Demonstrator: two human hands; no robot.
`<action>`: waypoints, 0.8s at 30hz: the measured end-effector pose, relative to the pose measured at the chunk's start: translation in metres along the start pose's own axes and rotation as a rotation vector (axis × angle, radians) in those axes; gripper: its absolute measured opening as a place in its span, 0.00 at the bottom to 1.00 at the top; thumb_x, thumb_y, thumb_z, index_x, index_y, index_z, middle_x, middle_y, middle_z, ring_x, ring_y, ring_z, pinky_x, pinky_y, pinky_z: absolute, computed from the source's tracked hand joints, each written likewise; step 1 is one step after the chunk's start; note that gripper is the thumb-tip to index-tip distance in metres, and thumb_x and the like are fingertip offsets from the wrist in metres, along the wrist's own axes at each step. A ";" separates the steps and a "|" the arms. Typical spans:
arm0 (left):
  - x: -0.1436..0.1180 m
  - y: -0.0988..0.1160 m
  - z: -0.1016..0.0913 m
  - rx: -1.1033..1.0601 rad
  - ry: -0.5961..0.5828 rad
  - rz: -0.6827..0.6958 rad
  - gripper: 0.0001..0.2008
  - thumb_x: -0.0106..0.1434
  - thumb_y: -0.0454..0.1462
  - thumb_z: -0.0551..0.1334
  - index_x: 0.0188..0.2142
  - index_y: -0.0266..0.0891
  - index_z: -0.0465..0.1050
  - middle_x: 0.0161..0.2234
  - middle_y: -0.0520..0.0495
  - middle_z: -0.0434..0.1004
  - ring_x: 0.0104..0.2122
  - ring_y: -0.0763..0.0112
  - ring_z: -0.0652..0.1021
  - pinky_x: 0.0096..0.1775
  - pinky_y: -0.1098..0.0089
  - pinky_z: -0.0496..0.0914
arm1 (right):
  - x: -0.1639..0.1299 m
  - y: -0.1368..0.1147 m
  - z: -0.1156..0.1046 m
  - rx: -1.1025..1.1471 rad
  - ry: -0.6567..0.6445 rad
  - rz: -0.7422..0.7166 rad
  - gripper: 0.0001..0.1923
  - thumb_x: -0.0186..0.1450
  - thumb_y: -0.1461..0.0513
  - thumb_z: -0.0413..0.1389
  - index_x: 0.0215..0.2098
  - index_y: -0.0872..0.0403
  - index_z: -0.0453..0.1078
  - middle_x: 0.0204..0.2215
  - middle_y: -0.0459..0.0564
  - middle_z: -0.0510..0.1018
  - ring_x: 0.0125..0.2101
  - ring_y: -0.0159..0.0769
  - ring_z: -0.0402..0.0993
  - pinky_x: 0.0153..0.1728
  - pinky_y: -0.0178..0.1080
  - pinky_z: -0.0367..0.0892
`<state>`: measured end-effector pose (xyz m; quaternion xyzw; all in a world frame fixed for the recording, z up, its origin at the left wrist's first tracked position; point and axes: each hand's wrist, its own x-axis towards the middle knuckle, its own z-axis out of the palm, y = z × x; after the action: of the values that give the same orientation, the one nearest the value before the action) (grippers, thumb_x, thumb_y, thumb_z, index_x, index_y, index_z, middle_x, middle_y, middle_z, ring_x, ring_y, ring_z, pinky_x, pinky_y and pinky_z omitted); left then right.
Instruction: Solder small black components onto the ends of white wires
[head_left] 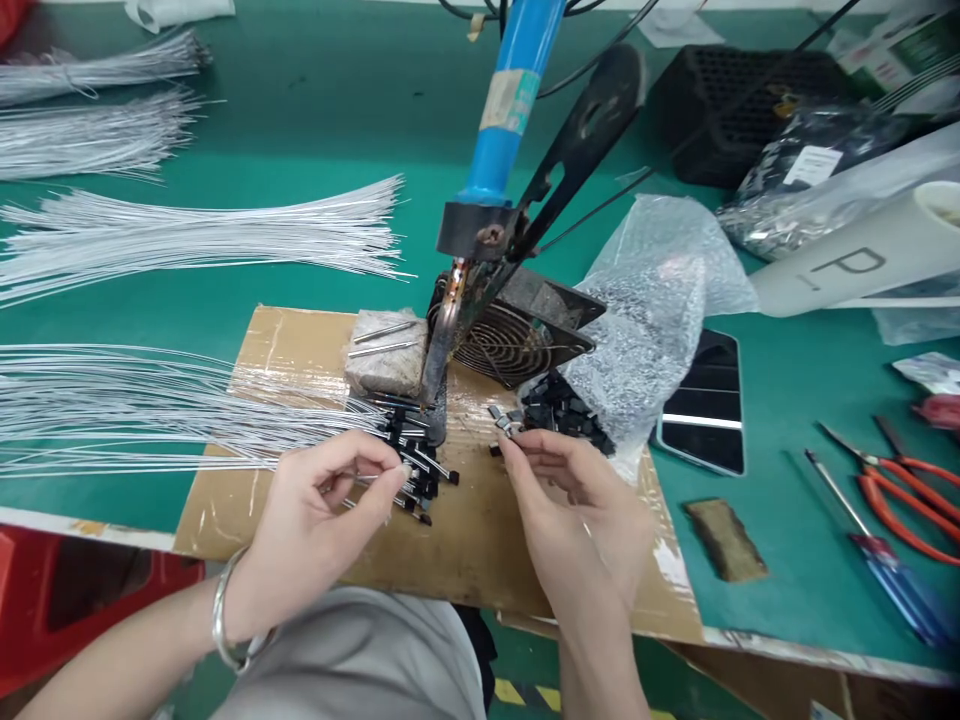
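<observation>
A worker's left hand (322, 500) pinches a thin white wire (150, 420) between thumb and forefinger, fingers curled nearly closed, its tip level with a row of black-capped wire ends (416, 465) laid side by side on a cardboard sheet (465, 545). The right hand (577, 500) holds a small metal-and-black connector (506, 422) at its fingertips, the remaining fingers loosely bent, close to a heap of black connectors (562, 410) spilling from a bubble-wrap bag (652, 300) within easy reach. Just beyond, a soldering iron (491, 200) is clamped tip-down above the cardboard, apparently so both hands stay free. Farther back, bundles of wire (202, 235) fan across the green table (300, 100).
</observation>
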<state>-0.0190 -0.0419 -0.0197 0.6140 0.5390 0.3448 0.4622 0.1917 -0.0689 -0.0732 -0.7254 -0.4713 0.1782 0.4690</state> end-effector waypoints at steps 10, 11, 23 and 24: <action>0.003 0.010 0.003 -0.015 0.050 0.003 0.06 0.63 0.33 0.66 0.29 0.39 0.79 0.23 0.52 0.79 0.20 0.77 0.72 0.21 0.77 0.64 | -0.012 -0.033 -0.001 0.483 -0.077 0.211 0.03 0.60 0.63 0.71 0.30 0.47 0.84 0.30 0.44 0.84 0.27 0.32 0.84 0.30 0.30 0.81; 0.004 0.011 0.003 -0.019 0.050 0.000 0.06 0.63 0.32 0.66 0.29 0.39 0.79 0.23 0.52 0.79 0.20 0.77 0.72 0.21 0.78 0.65 | -0.013 -0.036 0.000 0.525 -0.099 0.248 0.03 0.59 0.63 0.71 0.29 0.48 0.84 0.30 0.44 0.84 0.26 0.33 0.84 0.29 0.30 0.82; 0.008 0.013 0.005 -0.073 0.033 -0.127 0.03 0.60 0.34 0.68 0.29 0.38 0.80 0.25 0.50 0.82 0.25 0.74 0.79 0.28 0.78 0.72 | -0.021 -0.048 0.015 0.713 -0.236 0.413 0.03 0.62 0.60 0.70 0.31 0.51 0.83 0.17 0.44 0.81 0.16 0.31 0.78 0.21 0.28 0.77; 0.009 0.012 0.004 -0.051 0.022 -0.134 0.04 0.60 0.35 0.68 0.29 0.38 0.80 0.25 0.50 0.81 0.24 0.74 0.78 0.27 0.78 0.71 | -0.021 -0.049 0.016 0.716 -0.235 0.418 0.03 0.62 0.60 0.70 0.31 0.51 0.83 0.16 0.44 0.81 0.16 0.30 0.78 0.21 0.28 0.76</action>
<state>-0.0097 -0.0341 -0.0100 0.5606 0.5750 0.3333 0.4939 0.1445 -0.0727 -0.0431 -0.5715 -0.2727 0.5032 0.5880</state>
